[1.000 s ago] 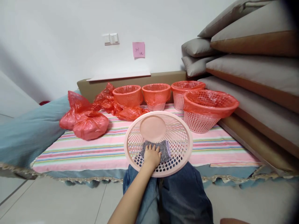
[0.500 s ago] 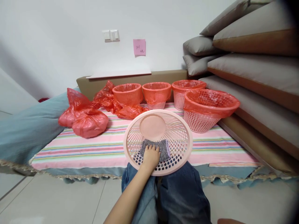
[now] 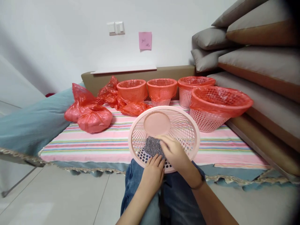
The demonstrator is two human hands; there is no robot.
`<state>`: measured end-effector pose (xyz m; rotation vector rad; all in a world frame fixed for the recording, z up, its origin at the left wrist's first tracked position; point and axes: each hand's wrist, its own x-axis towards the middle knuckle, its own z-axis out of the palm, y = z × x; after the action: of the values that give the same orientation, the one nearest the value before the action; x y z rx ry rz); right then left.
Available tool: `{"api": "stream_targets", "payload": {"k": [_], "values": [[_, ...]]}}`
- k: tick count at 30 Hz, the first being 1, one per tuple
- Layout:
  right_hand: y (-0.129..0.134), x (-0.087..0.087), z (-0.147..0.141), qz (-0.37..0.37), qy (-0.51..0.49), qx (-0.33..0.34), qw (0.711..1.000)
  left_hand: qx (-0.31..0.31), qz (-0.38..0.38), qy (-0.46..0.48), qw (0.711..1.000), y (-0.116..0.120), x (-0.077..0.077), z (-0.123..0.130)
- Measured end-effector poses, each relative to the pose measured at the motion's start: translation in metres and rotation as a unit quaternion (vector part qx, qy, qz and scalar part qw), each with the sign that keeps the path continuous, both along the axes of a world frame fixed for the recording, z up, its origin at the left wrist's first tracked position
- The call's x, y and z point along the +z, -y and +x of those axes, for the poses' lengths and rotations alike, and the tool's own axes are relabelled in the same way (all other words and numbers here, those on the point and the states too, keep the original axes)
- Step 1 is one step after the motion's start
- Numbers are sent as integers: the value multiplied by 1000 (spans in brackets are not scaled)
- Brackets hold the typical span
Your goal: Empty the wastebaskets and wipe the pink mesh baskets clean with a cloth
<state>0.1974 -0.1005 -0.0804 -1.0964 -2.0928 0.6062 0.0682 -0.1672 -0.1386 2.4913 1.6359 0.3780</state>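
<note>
A pale pink plastic basket (image 3: pixel 196 137) lies tilted on my lap with its mouth toward me. Inside it is a folded grey cloth (image 3: pixel 152 146). My left hand (image 3: pixel 153 171) rests at the cloth's lower edge, fingers stretched out over the basket's near rim. Over the cloth's right side is my right hand (image 3: pixel 174 153), its fingers bent and apparently pinching the fabric. That side of the cloth is hidden behind it, and the right fingertips show only in part.
Several baskets lined with red bags, including a large one (image 3: pixel 220 101), stand at the back of a striped pink sheet (image 3: pixel 77 150). Knotted red plastic bags (image 3: pixel 93 120) sit on the left. Stacked grey-brown cushions (image 3: pixel 264 64) rise on the right.
My right hand has come in from the lower right to the cloth. My left hand has slid down toward the near rim. The view has shifted a little.
</note>
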Motion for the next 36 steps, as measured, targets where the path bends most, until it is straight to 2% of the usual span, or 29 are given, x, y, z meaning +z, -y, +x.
{"api": "stream_targets", "payload": {"k": [4, 6, 9, 12, 14, 17, 19, 20, 23, 24, 26, 29, 33, 36], "values": [[-20, -40, -27, -77, 151, -2, 986, -18, 36, 11, 999, 7, -2, -3], [-24, -56, -33, -118, 195, -6, 974, -35, 47, 15, 998, 11, -1, -9], [-25, -67, -32, -149, 221, -7, 964, -87, 70, 22, 993, 17, 3, -25], [-23, -65, -27, -151, 239, 18, 959, -119, 132, 54, 983, 21, 11, -48], [-23, -63, -25, -148, 248, 21, 957, -66, 211, 89, 971, 18, 17, -64], [-21, -61, -27, -129, 250, 3, 960, 127, 318, 172, 924, 7, 21, -79], [-19, -60, -30, -112, 252, -21, 961, 214, 296, 266, 892, -5, 20, -82], [-17, -60, -32, -105, 256, -35, 960, 225, 249, 326, 884, -12, 19, -82], [-13, -59, -35, -88, 264, -74, 958, 195, 72, 490, 847, -28, 11, -79], [-13, -58, -36, -85, 267, -82, 957, 186, 34, 524, 830, -32, 9, -78], [-12, -56, -39, -73, 268, -89, 956, 181, 14, 558, 810, -36, 8, -74], [-12, -50, -44, -51, 270, -84, 958, 180, 41, 557, 810, -40, 16, -69], [-12, -42, -47, -58, 249, -59, 965, 175, 65, 519, 834, -45, 34, -66], [-14, -36, -42, -70, 226, -40, 971, 155, 77, 498, 850, -47, 39, -67]]}}
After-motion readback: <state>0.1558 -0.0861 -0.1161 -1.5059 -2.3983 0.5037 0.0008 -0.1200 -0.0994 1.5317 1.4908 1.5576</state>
